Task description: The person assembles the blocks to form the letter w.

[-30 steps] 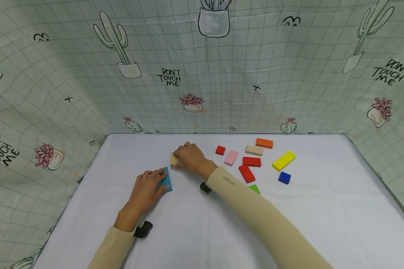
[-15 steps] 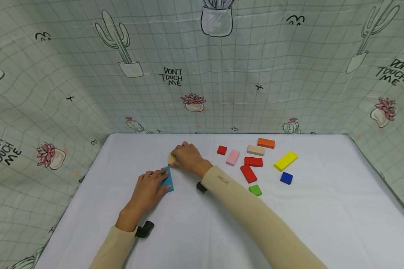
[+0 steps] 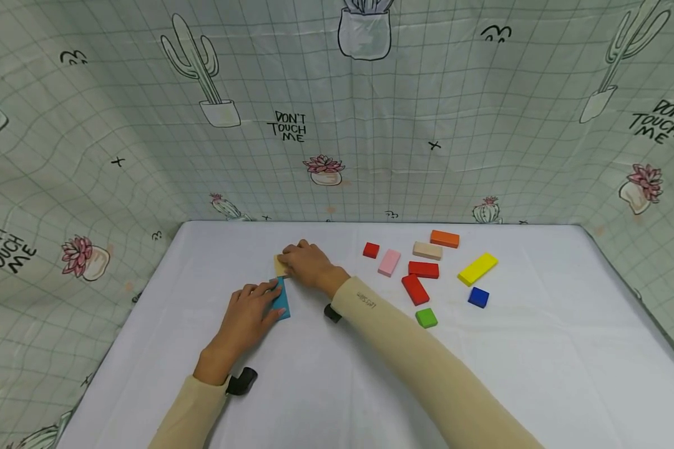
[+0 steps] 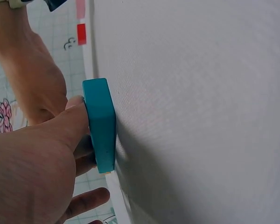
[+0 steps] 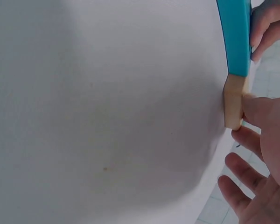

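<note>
My left hand (image 3: 247,313) pinches a blue block (image 3: 281,300) lying on the white table. In the left wrist view the same blue block (image 4: 101,126) shows its long side, with the thumb near its upper end. Just beyond its far end, my right hand (image 3: 310,264) grips a small plain wooden block (image 3: 279,266). The right wrist view shows this wooden block (image 5: 234,101) set end to end against the blue one (image 5: 236,37), thumb on its top and index finger at its outer end. Part of the wooden block is hidden under the right fingers.
To the right lie loose blocks: a small red one (image 3: 371,250), pink (image 3: 389,263), beige (image 3: 427,251), orange (image 3: 445,239), two longer reds (image 3: 424,270), yellow (image 3: 477,269), dark blue (image 3: 478,297) and green (image 3: 426,318). A patterned cloth (image 3: 247,62) hangs behind the white table (image 3: 371,386).
The right hand has shifted a little to the left with the wooden block, bringing it to the blue block's far end. The left hand stays in place on the blue block.
</note>
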The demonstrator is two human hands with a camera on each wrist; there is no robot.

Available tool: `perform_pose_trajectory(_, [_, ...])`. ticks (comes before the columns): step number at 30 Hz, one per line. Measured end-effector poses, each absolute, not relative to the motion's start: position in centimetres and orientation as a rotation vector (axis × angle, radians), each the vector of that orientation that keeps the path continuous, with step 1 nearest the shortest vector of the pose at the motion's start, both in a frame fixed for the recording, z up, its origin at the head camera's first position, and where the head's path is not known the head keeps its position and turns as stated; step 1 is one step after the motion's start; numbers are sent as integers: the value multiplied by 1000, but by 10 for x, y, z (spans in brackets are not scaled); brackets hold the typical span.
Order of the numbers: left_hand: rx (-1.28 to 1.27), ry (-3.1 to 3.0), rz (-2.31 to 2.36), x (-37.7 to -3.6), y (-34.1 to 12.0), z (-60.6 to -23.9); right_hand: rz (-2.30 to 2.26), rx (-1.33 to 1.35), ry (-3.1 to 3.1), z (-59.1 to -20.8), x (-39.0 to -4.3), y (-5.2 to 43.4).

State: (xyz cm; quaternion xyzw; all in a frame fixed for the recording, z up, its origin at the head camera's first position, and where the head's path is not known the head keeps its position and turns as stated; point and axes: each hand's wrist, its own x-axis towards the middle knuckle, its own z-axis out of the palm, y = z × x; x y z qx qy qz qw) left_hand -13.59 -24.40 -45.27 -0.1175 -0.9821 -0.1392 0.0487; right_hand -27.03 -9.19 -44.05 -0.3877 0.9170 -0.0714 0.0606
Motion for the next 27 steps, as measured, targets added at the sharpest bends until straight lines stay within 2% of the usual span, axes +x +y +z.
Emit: perform_pose_trajectory(27, [-356, -3004, -394, -138, -244, -448, -203, -1200, 2730, -439, -264, -97])
